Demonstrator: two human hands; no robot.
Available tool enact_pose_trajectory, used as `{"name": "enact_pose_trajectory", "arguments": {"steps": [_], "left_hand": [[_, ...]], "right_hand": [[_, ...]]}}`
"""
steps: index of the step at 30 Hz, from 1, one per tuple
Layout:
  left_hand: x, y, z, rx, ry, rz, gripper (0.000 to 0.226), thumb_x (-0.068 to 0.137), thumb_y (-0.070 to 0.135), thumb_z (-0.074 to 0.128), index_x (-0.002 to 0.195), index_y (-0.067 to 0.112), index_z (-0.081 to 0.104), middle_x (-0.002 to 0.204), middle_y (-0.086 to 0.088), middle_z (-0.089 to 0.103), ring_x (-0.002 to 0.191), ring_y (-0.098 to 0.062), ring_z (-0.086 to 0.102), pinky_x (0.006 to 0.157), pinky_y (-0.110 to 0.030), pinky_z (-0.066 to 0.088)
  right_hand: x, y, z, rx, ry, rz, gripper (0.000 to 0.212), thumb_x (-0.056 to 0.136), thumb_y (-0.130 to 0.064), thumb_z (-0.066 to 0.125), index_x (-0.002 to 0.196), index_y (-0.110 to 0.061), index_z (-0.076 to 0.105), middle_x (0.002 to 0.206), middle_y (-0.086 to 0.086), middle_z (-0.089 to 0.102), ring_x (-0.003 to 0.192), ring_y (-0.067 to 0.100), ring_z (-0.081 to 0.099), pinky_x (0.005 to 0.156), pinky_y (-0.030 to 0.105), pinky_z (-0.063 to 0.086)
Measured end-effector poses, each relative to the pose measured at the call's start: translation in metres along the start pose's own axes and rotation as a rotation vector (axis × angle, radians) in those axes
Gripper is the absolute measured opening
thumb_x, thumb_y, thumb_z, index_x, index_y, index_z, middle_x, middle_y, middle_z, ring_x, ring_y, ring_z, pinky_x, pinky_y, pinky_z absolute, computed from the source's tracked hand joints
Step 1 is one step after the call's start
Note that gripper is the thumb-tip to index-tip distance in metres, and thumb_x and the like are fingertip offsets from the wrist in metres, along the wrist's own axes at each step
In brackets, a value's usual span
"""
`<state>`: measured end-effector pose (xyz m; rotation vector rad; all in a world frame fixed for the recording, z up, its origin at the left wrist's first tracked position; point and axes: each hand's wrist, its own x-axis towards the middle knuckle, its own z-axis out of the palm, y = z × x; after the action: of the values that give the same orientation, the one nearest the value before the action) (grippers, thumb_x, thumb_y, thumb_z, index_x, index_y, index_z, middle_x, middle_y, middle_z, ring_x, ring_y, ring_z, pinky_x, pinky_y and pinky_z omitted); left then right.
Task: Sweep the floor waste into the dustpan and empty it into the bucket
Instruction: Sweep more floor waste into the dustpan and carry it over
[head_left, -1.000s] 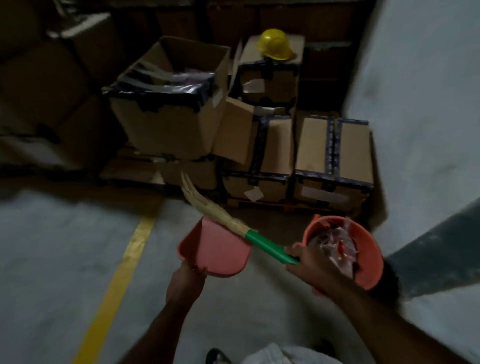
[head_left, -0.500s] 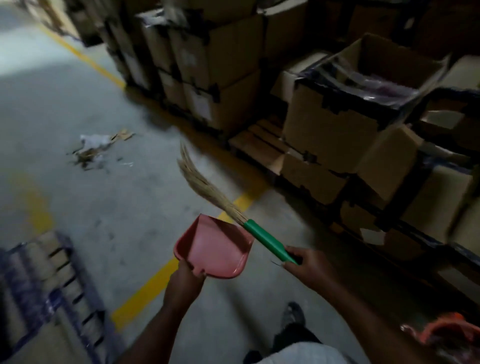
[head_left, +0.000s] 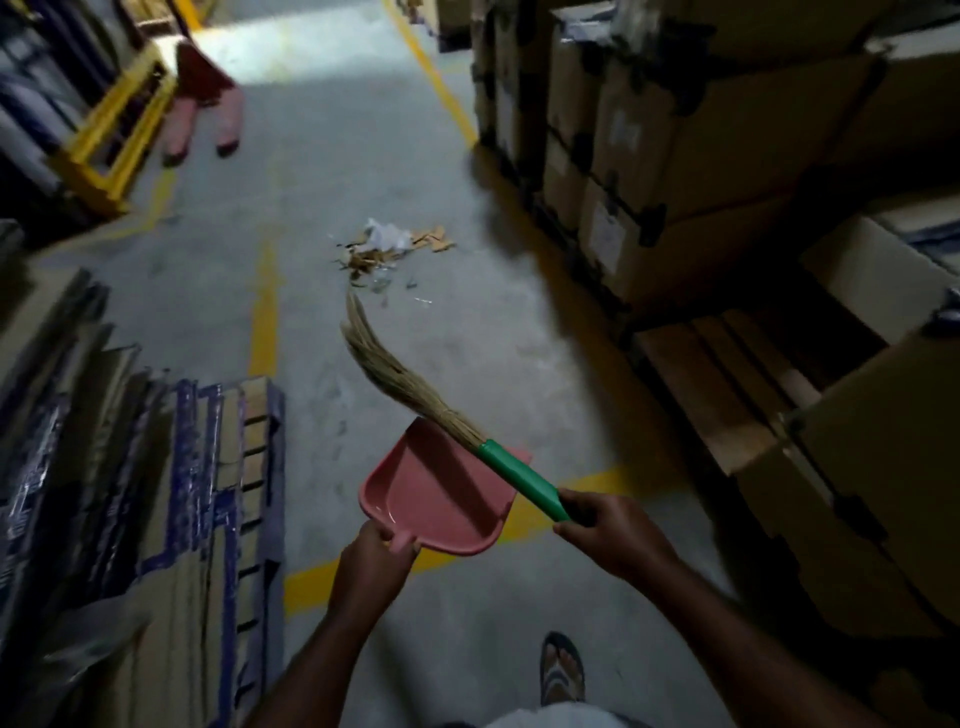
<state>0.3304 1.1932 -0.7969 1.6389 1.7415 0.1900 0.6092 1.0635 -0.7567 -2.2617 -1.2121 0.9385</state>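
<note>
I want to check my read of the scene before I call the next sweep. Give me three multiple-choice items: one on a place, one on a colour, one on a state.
1. Where is the waste pile?
A. on the floor, ahead of the bristles of the broom
B. in the dustpan
C. under the right hand

2. The broom's handle is:
A. yellow
B. green
C. pink

3. The dustpan is:
A. lying on the floor
B. held off the floor by the left hand, with no waste showing in it
C. heaped with waste

Answers:
1 A, the scraps lie on bare concrete beyond the bristle tips.
2 B, the sleeve the right hand grips is green.
3 B, the left hand grips its stub and the pan looks bare.
</note>
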Motion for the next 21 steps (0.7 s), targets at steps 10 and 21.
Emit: {"name": "enact_pose_trajectory", "arguments": {"steps": [10, 21], "left_hand": [[0.108, 0.04, -0.025, -0.09, 0.043, -0.103, 0.03, 0.083, 0.047, 0.069, 0.09, 0.023, 0.053, 0.089, -0.002, 0.064, 0.08, -0.024, 0.061, 0.066, -0.034, 0.049], [0.357, 0.076, -0.102, -0.107, 0.016, -0.115, 0.035, 0.081, 0.057, 0.067, 0.089, 0.028, 0.051, 0.09, 0.002, 0.063, 0.078, -0.02, 0.061, 0.063, -0.03, 0.05]], "right_hand": [[0.187, -0.076, -0.037, -0.123, -0.109, -0.163, 0.05, 0.077, -0.044, 0.075, 0.126, -0.037, 0.065, 0.112, -0.011, 0.073, 0.096, 0.002, 0.066, 0.076, 0.025, 0.051], [0.409, -0.221, -0.023, -0.078, -0.157, -0.152, 0.047, 0.082, -0.04, 0.072, 0.128, -0.035, 0.064, 0.087, -0.017, 0.062, 0.05, -0.007, 0.043, 0.051, 0.013, 0.036]]}}
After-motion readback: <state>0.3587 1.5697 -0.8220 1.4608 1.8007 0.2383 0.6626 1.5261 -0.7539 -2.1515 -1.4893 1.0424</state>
